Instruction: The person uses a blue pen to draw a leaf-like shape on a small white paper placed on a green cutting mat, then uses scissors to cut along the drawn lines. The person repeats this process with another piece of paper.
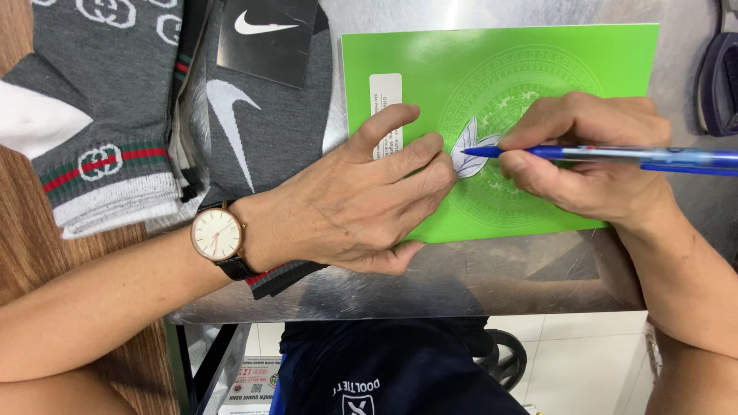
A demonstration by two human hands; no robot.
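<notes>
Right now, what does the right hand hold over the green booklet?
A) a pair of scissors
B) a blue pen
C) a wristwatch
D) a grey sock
B: the right hand grips a blue pen, its tip at a small white petal-shaped paper piece on the green booklet, while the left hand rests on the booklet.

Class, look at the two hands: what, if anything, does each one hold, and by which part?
The right hand holds a blue pen near its tip end. The left hand holds nothing; its fingers press on the green notebook.
</notes>
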